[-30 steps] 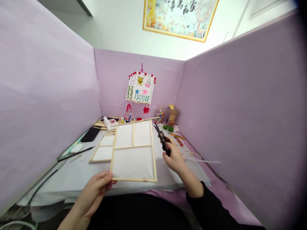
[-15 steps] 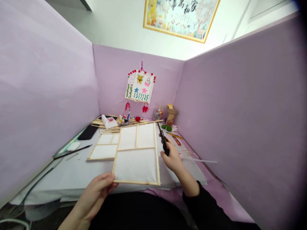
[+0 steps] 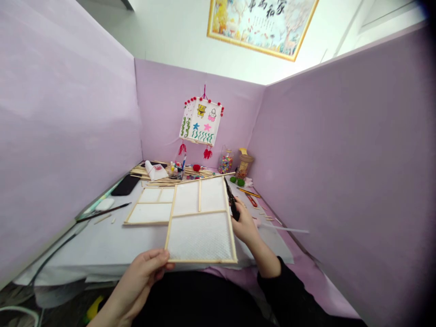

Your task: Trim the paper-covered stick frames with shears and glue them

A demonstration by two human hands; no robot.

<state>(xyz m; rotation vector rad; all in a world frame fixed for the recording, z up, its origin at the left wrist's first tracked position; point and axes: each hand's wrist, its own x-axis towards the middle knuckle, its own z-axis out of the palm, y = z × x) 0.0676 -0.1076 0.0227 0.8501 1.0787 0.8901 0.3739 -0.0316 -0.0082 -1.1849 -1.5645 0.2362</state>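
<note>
My left hand (image 3: pixel 150 268) pinches the lower left corner of a wooden stick frame (image 3: pixel 196 213) backed with white textured sheet. Thin sticks divide its face into several panels, and it is held tilted up off the table. Along its top edge a stick (image 3: pixel 229 174) juts past the right corner. My right hand (image 3: pixel 244 223) is closed round the handles of black pruning shears (image 3: pixel 232 200). Their tip is at the frame's upper right corner, just under the jutting stick; whether the blades touch it I cannot tell. A second similar frame (image 3: pixel 150 203) lies behind on the left, partly covered.
A painted lantern (image 3: pixel 200 120) with red tassels hangs at the back. Below it lie many loose sticks (image 3: pixel 160 181), paint bottles and a phone (image 3: pixel 125 185). A bead jar (image 3: pixel 225 162), pencil (image 3: pixel 249 193) and red cutter (image 3: pixel 251 200) are at right. Lilac partitions (image 3: pixel 327 136) enclose the table.
The held frame has shifted slightly right along with my left hand, closing the gap to the shears. The shears appear more closed and sit nearer the frame's upper right corner. The view has tilted slightly.
</note>
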